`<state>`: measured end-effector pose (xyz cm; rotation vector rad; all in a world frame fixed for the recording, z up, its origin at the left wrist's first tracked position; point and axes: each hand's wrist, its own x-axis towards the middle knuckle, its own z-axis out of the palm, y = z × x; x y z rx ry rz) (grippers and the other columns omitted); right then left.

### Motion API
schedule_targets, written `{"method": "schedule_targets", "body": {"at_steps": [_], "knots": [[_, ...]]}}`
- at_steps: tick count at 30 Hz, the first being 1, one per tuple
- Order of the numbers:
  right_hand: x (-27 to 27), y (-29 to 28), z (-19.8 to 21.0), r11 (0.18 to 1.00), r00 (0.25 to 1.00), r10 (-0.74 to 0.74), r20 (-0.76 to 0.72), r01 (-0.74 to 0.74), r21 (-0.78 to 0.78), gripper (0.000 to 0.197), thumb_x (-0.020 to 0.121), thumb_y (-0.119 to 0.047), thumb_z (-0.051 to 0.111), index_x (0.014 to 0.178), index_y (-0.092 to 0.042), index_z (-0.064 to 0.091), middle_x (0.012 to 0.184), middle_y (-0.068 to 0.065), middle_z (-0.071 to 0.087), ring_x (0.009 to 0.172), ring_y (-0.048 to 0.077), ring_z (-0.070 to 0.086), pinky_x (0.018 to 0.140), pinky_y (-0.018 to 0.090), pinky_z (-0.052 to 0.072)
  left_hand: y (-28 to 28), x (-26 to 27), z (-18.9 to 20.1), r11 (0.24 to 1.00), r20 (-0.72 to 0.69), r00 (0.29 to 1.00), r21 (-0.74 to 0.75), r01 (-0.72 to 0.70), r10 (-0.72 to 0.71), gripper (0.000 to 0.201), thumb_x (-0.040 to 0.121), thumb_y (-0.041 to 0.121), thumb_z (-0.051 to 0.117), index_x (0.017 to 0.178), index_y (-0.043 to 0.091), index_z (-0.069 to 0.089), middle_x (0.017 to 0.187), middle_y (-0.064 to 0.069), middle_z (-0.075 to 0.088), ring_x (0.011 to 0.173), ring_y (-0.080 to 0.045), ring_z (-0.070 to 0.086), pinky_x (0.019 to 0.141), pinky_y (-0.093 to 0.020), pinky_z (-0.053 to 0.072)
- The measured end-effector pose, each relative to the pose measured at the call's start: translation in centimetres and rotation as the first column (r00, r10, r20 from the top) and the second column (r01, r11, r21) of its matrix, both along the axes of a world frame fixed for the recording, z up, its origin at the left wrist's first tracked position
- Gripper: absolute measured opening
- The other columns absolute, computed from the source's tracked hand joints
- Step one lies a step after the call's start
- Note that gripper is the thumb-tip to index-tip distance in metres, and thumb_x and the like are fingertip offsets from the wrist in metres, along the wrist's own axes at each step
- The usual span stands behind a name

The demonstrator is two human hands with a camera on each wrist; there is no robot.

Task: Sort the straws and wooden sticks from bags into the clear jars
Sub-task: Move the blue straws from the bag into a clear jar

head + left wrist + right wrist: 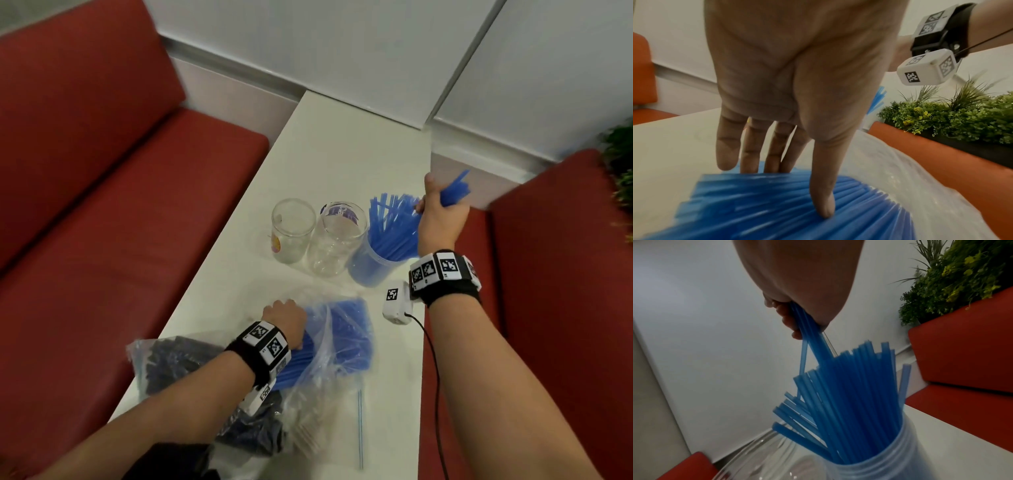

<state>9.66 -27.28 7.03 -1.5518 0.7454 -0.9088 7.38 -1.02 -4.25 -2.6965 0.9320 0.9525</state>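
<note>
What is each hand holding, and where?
Right hand grips a bunch of blue straws near their tops. Left hand holds nothing, resting on bagged straws.

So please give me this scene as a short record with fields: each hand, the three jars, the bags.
left hand: fingers straight, resting on blue straws in bag
right hand: grips a bundle of blue straws over the right jar
right jar: holds many blue straws
middle jar: empty
left jar: empty
dark bag: dark contents, by left forearm
</note>
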Motion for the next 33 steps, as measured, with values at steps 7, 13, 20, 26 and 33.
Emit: {"method": "schedule_targets", "body": {"at_steps": [7,13,20,26,33], "knots": [[-0.7,-0.7,1.8,0.995,0.987,-0.104,0.126,0.103,0.019,0.043,0.088,-0.046,0.072,0.051,-0.027,0.059,0.05,-0.006,0.055,0.049,0.012,0.05,0.054,0.028,0.045,0.2,0.0,-0.4,0.999,-0.002,1.0,-0.028,-0.016,0.016,0.044,0.093,0.026,0.065,0.133,0.01,0.053,0.135,-0.008,0.049,0.123,-0.027,0.05,0.1,-0.038,0.043],[-0.5,-1.2,1.3,0.999,0.999,-0.036,0.021,0.036,0.031,0.038,0.088,-0.045,0.072,0.065,-0.017,0.06,0.055,-0.003,0.058,0.052,0.01,0.054,0.058,0.026,0.047,0.3,-0.2,-0.3,0.999,-0.025,1.0,-0.04,-0.005,0.004,0.033,0.096,0.016,0.058,0.128,0.007,0.055,0.132,-0.01,0.052,0.119,-0.028,0.054,0.095,-0.036,0.046],[-0.9,-0.4,1.2,0.996,0.997,0.044,0.061,-0.038,-0.085,0.02,0.086,-0.017,0.073,0.098,-0.027,0.06,0.086,0.009,0.067,0.082,0.022,0.068,0.078,0.03,0.056,0.7,0.1,0.8,0.999,-0.068,0.997,0.008,0.034,-0.034,0.028,0.101,0.011,0.046,0.125,0.007,0.059,0.128,-0.008,0.061,0.115,-0.023,0.061,0.095,-0.033,0.051],[-1.2,0.4,-0.2,0.927,0.942,0.072,-0.326,-0.184,-0.326,0.007,0.095,-0.016,0.063,0.095,-0.023,0.064,0.087,-0.01,0.064,0.081,0.004,0.058,0.078,0.022,0.045,1.3,0.4,2.2,0.996,-0.04,0.998,0.074,0.057,-0.054,0.028,0.102,0.014,0.045,0.126,0.008,0.059,0.131,-0.006,0.06,0.118,-0.022,0.059,0.096,-0.034,0.05],[-2.5,1.0,-1.0,0.708,0.652,-0.083,-0.754,-0.494,-0.505,0.053,0.109,-0.039,0.04,0.155,-0.013,0.037,0.165,0.013,0.024,0.156,0.035,0.005,0.124,0.052,-0.001,2.2,-0.2,3.5,0.997,0.046,0.997,0.057,0.052,-0.055,0.025,0.101,0.018,0.048,0.121,0.012,0.062,0.124,-0.004,0.063,0.112,-0.022,0.063,0.082,-0.031,0.049]]}}
